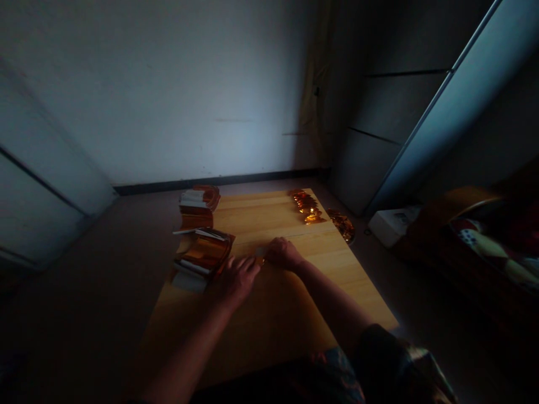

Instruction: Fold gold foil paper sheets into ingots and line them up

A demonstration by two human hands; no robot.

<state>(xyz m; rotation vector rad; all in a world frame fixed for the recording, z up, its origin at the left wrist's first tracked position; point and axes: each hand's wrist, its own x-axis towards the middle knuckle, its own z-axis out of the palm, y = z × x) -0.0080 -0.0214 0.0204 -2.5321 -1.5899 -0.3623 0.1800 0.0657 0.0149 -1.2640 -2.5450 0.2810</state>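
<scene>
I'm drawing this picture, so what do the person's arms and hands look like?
The left hand and right hand wear no gloves. The left forearm is bare, and no watch shows. A dark sleeve with paler patches ends partway down the right arm. It's too dim to tell about rings.

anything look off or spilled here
The far stack of amber sheets looks askew: its layers are uneven and seem to poke past the table on the left. Shiny amber pieces sit beyond its right edge; whether spilled is unclear.
</scene>
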